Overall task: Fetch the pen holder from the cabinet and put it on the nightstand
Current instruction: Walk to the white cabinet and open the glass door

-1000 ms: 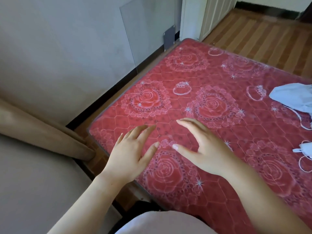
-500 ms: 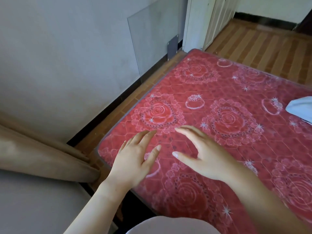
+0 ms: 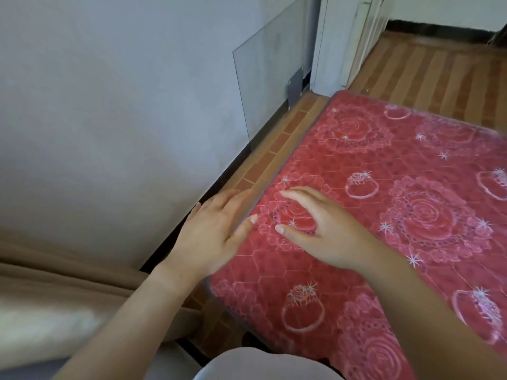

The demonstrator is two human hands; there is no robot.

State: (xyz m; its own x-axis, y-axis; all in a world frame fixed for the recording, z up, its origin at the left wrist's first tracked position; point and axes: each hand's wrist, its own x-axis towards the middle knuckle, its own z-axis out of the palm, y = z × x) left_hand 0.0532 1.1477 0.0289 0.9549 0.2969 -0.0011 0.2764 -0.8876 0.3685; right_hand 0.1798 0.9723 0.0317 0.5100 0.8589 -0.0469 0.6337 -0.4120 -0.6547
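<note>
No pen holder or nightstand shows in the head view. My left hand [image 3: 212, 231] hovers with fingers spread over the left edge of a red rose-patterned mattress [image 3: 397, 204], partly above the gap of brick-pattern floor beside it. My right hand [image 3: 323, 229] is held palm down over the mattress, fingers apart, thumb pointing left. Both hands hold nothing. A tall white cabinet [image 3: 348, 42] with closed doors stands at the top, past the mattress's far corner.
A grey wall [image 3: 109, 119] runs along the left, with a glass pane [image 3: 271, 75] leaning on it and a small dark plate [image 3: 295, 87] at its base. Beige curtain fabric [image 3: 55, 303] lies at lower left. Striped wooden floor [image 3: 439, 78] spreads beyond the mattress.
The view has swung left and forward: the mattress and the white items on it slid right and out of view. Both hands stay open, and the left one now reaches past the mattress edge.
</note>
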